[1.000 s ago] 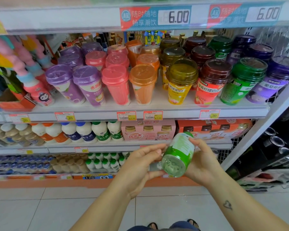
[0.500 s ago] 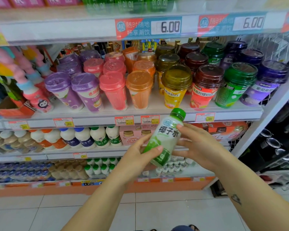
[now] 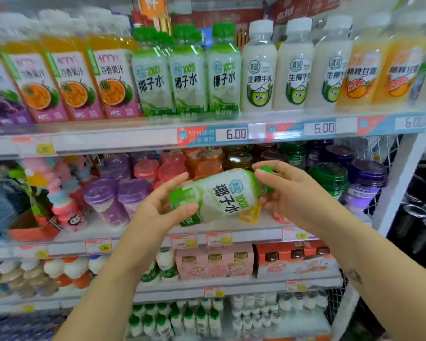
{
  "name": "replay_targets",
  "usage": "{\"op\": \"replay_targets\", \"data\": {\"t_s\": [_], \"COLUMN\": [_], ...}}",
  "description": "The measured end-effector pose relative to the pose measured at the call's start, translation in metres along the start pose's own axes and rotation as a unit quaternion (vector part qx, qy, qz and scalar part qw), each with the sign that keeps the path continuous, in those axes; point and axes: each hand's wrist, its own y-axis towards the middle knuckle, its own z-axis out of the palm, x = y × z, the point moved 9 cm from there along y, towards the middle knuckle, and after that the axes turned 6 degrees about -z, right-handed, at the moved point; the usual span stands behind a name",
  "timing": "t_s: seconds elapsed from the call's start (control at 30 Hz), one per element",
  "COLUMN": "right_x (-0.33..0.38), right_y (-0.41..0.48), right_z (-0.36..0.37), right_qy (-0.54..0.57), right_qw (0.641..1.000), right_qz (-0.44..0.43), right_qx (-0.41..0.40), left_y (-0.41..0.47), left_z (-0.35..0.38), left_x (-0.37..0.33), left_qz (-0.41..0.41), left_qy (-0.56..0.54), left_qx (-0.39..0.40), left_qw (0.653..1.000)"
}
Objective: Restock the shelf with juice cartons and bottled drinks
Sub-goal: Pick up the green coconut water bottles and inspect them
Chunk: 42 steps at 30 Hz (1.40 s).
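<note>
I hold a green-capped coconut water bottle [image 3: 219, 195] lying nearly sideways in front of the cup shelf, cap to the right. My left hand [image 3: 162, 207] grips its base end, thumb across the front. My right hand [image 3: 288, 193] grips the cap end, fingers over the green cap. Above, on the upper shelf [image 3: 133, 141], a row of matching coconut water bottles [image 3: 186, 75] stands between passion-fruit juice cartons [image 3: 74, 84] and white coconut milk bottles [image 3: 258, 70].
Orange juice bottles [image 3: 376, 67] fill the upper shelf's right end. Lidded drink cups [image 3: 118, 200] crowd the shelf behind my hands. Lower shelves hold small white bottles [image 3: 67, 269] and boxed multipacks [image 3: 214, 264]. A white shelf upright [image 3: 401, 173] stands at right.
The bottle rose from waist height to the cup shelf's level and turned from upright to nearly sideways. My view tilted up, so the upper shelf of bottles and cartons came into sight.
</note>
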Motion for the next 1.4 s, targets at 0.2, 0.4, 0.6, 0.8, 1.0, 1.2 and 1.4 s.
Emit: {"op": "replay_targets", "data": {"t_s": [0.2, 0.4, 0.6, 0.8, 1.0, 1.2, 1.4], "right_x": [0.054, 0.137, 0.211, 0.281, 0.318, 0.322, 0.294], "right_y": [0.014, 0.027, 0.029, 0.064, 0.136, 0.219, 0.284], "right_z": [0.013, 0.009, 0.002, 0.014, 0.047, 0.085, 0.102], "right_qy": [0.135, 0.127, 0.0, -0.181, -0.359, -0.492, -0.561], "right_qw": [0.987, 0.952, 0.894, 0.817, 0.775, 0.782, 0.796], "right_qz": [-0.081, -0.263, -0.42, -0.517, -0.489, -0.373, -0.227], "right_qx": [-0.043, -0.091, -0.156, -0.181, -0.175, -0.087, 0.032], "left_y": [0.022, 0.042, 0.066, 0.102, 0.135, 0.139, 0.137], "left_z": [-0.01, 0.001, 0.004, -0.003, -0.007, -0.027, -0.03], "left_x": [-0.1, -0.185, -0.245, -0.268, -0.277, -0.271, -0.259], "left_qz": [0.166, 0.279, 0.359, 0.368, 0.312, 0.391, 0.442], "left_qy": [-0.01, 0.088, 0.233, 0.46, 0.584, 0.566, 0.576], "left_qx": [-0.077, -0.081, -0.162, -0.245, -0.214, -0.196, -0.201], "left_qw": [0.983, 0.953, 0.889, 0.77, 0.718, 0.699, 0.658]}}
